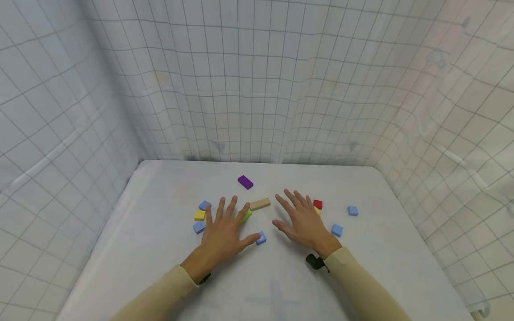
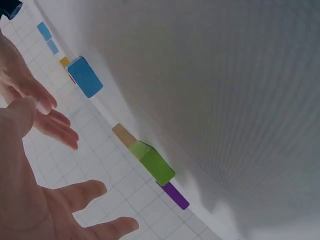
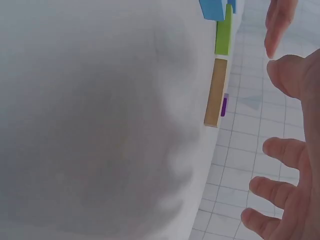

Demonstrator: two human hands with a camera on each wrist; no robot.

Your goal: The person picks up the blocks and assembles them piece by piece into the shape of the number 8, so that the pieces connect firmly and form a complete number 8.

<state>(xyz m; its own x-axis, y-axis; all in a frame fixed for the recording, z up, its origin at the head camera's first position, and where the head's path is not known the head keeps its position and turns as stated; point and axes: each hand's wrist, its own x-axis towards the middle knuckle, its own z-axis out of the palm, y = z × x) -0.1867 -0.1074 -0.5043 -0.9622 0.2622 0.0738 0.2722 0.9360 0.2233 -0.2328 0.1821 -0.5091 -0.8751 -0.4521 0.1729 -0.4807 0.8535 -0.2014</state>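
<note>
My left hand (image 1: 223,236) hovers above the white table with its fingers spread and holds nothing. Under or beside its fingers lie a lime-green block (image 1: 246,216), partly hidden in the head view, and a blue block (image 1: 261,238) near the thumb. To its left are a yellow block (image 1: 199,216) and two blue blocks, one farther back (image 1: 205,205) and one nearer (image 1: 199,227). My right hand (image 1: 304,223) is also raised with fingers spread, nothing in it. A red block (image 1: 318,204) and a mostly hidden yellow block sit just past its fingers. Between the hands lies a tan wooden block (image 1: 260,204).
A purple block (image 1: 245,182) lies farther back. Right of the right hand are two blue blocks, one nearer (image 1: 337,230) and one farther out (image 1: 353,211). White grid-patterned curtains (image 1: 261,89) rise behind the table (image 1: 160,276) and along both sides.
</note>
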